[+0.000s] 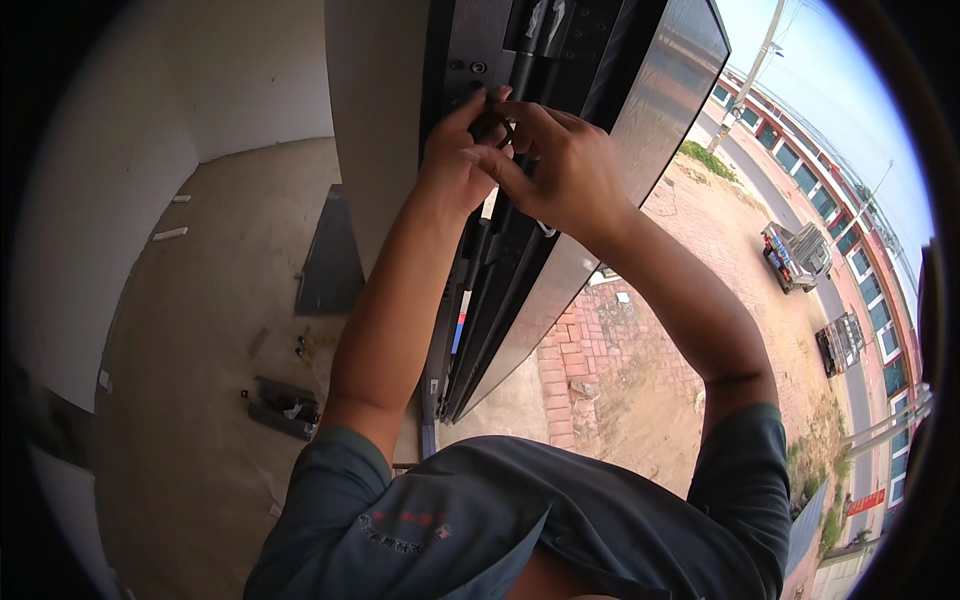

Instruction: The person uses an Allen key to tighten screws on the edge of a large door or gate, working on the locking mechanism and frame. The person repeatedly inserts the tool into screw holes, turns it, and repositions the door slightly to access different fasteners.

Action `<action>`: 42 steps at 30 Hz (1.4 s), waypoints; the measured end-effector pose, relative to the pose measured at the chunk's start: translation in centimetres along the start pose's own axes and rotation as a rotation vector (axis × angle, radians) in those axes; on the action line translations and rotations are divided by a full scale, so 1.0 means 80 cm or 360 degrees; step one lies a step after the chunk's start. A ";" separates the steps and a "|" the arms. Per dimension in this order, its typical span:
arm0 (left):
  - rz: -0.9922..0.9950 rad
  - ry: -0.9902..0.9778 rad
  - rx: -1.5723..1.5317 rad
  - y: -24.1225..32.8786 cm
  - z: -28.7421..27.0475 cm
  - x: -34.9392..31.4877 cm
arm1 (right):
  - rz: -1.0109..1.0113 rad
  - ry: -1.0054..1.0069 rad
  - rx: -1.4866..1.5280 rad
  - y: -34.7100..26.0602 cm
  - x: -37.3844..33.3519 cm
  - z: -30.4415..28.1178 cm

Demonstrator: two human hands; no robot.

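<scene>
Both hands meet at the dark door frame (475, 35), just below two round screw heads or holes (478, 68). My left hand (458, 150) is closed, its thumb and fingers pinching close to the frame. My right hand (570, 165) is closed too, with bent fingers reaching across to the left fingertips. A small dark part (508, 133) shows between them; the fingers hide most of it, so its kind is unclear. Right of the hands stands the open door (660, 95), joined to the frame by a black hinge (548, 28) with pale strips on it.
On the indoor floor at left lie a dark flat panel (333, 255), dark cases or tools (285, 408) and small yellow items (308, 348). Outside at right are red brick paving (570, 370), a parked truck (797, 256), another vehicle (840, 343) and a row of buildings.
</scene>
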State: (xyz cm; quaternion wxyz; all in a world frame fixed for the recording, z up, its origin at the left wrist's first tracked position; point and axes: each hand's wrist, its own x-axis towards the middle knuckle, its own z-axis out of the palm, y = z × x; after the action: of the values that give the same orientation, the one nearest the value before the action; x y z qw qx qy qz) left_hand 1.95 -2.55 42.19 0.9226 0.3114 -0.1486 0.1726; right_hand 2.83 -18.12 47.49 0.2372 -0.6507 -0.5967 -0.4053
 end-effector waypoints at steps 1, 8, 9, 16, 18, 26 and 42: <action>0.0009 -0.0007 -0.0014 -0.001 0.003 0.000 | 0.0200 0.0016 -0.0009 -0.005 -0.006 0.002; 0.0001 0.0007 0.0037 -0.004 0.009 -0.004 | -0.0552 -0.0038 -0.0302 0.022 0.002 -0.017; 0.0015 0.0004 0.0057 -0.001 0.011 -0.006 | -0.0748 -0.0055 -0.0369 0.029 0.010 -0.022; -0.0022 -0.0167 0.0063 0.003 0.000 -0.001 | -0.0735 -0.0029 -0.0249 0.038 0.035 -0.044; -0.0008 0.0017 0.0096 0.006 0.006 -0.003 | -0.0294 0.0080 -0.0110 0.034 0.016 -0.033; -0.0050 0.0069 0.0167 -0.002 0.021 -0.009 | 0.0137 0.0394 0.0211 0.014 -0.016 0.005; -0.0069 0.0104 0.0179 -0.006 0.012 -0.013 | -0.0260 0.0272 0.0147 0.008 -0.030 0.002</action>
State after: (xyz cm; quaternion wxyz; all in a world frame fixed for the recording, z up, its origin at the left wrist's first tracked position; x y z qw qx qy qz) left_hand 1.02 -3.72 42.26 0.9115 0.3600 -0.1017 0.1708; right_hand 3.56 -19.55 45.55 0.2831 -0.5514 -0.6434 -0.4492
